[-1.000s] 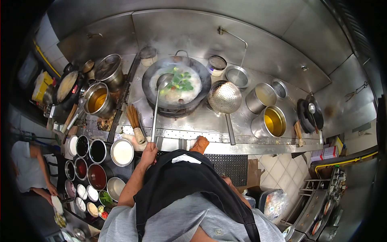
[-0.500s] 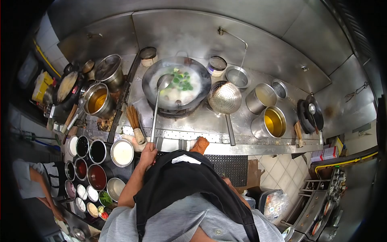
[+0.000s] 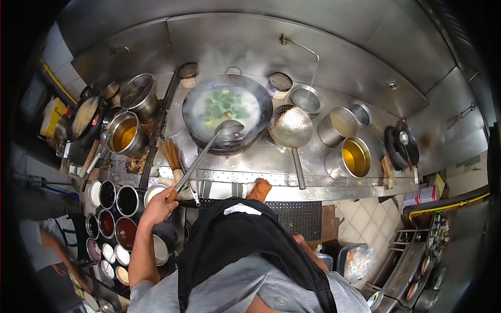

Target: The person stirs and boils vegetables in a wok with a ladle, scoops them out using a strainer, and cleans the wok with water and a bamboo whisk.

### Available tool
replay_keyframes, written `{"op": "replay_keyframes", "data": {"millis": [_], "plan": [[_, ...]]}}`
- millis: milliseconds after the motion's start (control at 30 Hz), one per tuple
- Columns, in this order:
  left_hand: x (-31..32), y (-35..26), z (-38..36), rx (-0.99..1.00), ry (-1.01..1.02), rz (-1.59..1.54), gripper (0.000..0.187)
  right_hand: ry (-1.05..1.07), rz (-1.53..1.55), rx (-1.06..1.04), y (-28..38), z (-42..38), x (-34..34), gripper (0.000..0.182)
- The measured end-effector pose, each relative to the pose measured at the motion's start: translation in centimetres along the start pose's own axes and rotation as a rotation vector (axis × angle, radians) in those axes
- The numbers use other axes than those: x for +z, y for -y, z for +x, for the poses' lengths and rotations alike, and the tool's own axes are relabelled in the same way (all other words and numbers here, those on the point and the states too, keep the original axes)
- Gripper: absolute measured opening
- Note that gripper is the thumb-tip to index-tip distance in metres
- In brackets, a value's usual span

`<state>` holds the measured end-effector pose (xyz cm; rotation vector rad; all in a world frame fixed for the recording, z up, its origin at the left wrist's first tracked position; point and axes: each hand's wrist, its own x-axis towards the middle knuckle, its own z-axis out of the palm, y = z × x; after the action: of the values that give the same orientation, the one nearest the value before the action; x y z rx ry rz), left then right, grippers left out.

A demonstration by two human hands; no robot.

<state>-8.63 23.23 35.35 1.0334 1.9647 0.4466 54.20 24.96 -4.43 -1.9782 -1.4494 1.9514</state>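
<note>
My left hand is wrapped round the handle end of a long metal ladle. The ladle's bowl hangs over the near edge of a large wok. Inside the wok, green leafy pieces float in steaming, whitish liquid. My right hand looks closed at the counter's front edge, by the right end of a striped cloth; what it grips, if anything, is hidden, and the apron covers part of that arm. Beside the ladle handle lies a bamboo brush.
A perforated strainer rests right of the wok. Pots, one with yellow liquid, stand farther right. Several sauce containers sit at left, below a pot of amber liquid. Another person's arm shows at far left.
The ladle's bowl has moved right and toward me, from the wok's left side to its near edge. My left hand has shifted left and down. My right hand stays put.
</note>
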Motion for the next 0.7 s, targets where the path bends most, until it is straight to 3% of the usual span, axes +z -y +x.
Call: {"op": "replay_keyframes", "data": {"millis": [100, 200, 367, 567, 667, 700], "plan": [[2.0, 4.3, 5.5, 0.310, -0.210, 0.244, 0.062, 0.072, -0.079, -0.065, -2.2, 2.6, -0.3, 0.023], [2.9, -1.2, 6.4, 0.177, -0.276, 0.441, 0.057, 0.017, -0.001, -0.032, 0.8, 1.7, 0.0, 0.025], [6.0, -1.5, 11.9, 0.204, -0.405, 0.535, 0.059, -0.139, 0.060, 0.071, 6.8, -2.1, 0.4, 0.028], [6.5, -1.4, 13.3, 0.245, -0.410, 0.104, 0.062, -0.121, 0.112, 0.042, 3.6, -2.2, 1.0, 0.028], [5.7, -2.1, 13.1, 0.250, -0.439, -0.030, 0.060, -0.091, -0.003, 0.073, 1.0, -2.5, 1.5, 0.024], [5.1, -2.3, 13.4, 0.246, -0.458, -0.029, 0.060, -0.102, -0.177, -0.042, -0.6, -2.1, 1.5, 0.022]]}}
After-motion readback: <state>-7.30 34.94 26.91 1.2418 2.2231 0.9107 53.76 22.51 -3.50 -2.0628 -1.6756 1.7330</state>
